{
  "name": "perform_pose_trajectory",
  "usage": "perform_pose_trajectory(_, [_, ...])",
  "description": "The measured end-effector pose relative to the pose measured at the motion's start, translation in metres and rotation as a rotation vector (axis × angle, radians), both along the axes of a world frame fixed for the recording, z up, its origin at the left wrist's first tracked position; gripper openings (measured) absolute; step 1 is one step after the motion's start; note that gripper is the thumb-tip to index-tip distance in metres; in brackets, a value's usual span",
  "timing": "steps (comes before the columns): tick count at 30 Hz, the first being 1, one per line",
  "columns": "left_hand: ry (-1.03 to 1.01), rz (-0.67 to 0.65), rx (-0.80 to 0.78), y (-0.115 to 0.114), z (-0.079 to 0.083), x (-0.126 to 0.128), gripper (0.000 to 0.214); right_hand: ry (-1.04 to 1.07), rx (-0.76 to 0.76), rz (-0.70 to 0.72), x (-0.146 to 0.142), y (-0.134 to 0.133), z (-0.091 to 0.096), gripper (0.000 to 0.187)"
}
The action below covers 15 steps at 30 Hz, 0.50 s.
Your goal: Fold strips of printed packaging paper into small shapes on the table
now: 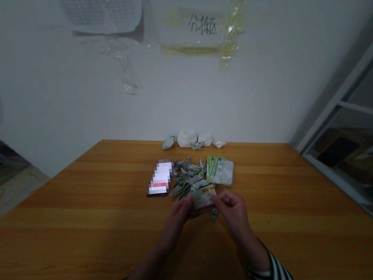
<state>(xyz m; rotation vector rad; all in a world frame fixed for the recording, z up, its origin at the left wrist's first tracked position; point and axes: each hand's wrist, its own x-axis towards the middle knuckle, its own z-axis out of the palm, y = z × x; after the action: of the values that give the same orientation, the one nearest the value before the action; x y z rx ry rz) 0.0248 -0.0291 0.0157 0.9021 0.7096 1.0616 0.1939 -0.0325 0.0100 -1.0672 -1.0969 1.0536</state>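
Both of my hands hold a small printed paper slip (204, 197) over the wooden table (82, 220). My left hand (179, 214) pinches its left edge and my right hand (231, 207) pinches its right edge. Just beyond the slip lies a heap of several folded paper pieces (187, 177). A flat green and white printed sheet (220, 170) lies to the right of the heap. A small green scrap (214, 215) shows below the slip between my hands.
A phone-like flat object (160, 180) lies left of the heap. Several crumpled white papers (191, 139) sit at the table's far edge by the wall. A white shelf frame (345, 111) stands at right. Plastic bags hang on the wall (195, 20).
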Motion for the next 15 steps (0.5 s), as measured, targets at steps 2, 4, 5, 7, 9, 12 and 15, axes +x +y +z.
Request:
perform_pose_trajectory(2, [0.063, 0.043, 0.03, -0.002, 0.004, 0.002, 0.045, -0.01, 0.005, -0.009, -0.001, -0.001, 0.001, 0.032])
perform_pose_trajectory(4, [0.12, 0.063, 0.045, -0.004, 0.01, 0.004, 0.04, 0.004, 0.002, -0.01, -0.002, -0.002, 0.002, 0.032])
perform_pose_trajectory(5, [0.14, 0.065, 0.048, -0.005, 0.013, 0.005, 0.038, 0.014, -0.001, -0.01, -0.003, -0.002, 0.003, 0.032])
perform_pose_trajectory(7, [0.168, 0.071, 0.065, -0.006, 0.016, 0.006, 0.033, 0.029, -0.003, -0.008, -0.004, -0.003, 0.004, 0.031])
perform_pose_trajectory(9, [0.191, 0.088, 0.094, -0.006, 0.016, 0.007, 0.031, 0.051, 0.002, 0.013, -0.004, -0.003, 0.006, 0.03])
perform_pose_trajectory(12, [0.215, 0.113, 0.123, -0.005, 0.012, 0.006, 0.032, 0.119, 0.005, 0.065, -0.005, -0.003, 0.007, 0.027])
perform_pose_trajectory(15, [0.235, 0.136, 0.15, -0.004, 0.007, 0.006, 0.03, 0.17, -0.009, 0.08, -0.005, -0.003, 0.006, 0.028])
